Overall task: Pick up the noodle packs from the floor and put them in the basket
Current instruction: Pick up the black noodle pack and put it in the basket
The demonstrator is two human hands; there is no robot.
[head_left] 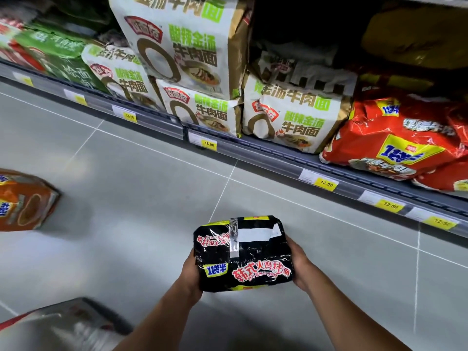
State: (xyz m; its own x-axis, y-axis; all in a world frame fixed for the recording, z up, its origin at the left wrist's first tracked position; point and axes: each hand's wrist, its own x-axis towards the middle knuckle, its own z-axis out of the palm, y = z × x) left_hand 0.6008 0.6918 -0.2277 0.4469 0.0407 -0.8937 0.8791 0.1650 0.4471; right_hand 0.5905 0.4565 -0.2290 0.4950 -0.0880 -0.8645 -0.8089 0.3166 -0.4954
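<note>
From the head view, both hands grasp a black noodle pack [243,253] above the grey tiled floor [141,173]. The left hand [192,274] clasps the pack's left edge and the right hand [298,264] clasps its right edge, fingers tucked underneath and out of sight. The pack is held level, its red-and-white lettering facing up and a strip of clear tape across the top. At the left edge of the frame an orange noodle pack [22,201] lies on the floor, well apart from the hands. In the lower left corner is a blurred shape with a red rim, possibly the basket [63,323], though the view is too smeared to be sure. Behind, the bottom shelf [278,153] carries white-and-green packs [291,117] and red packs [400,143], with yellow price tags [209,144] along its front rail.
</note>
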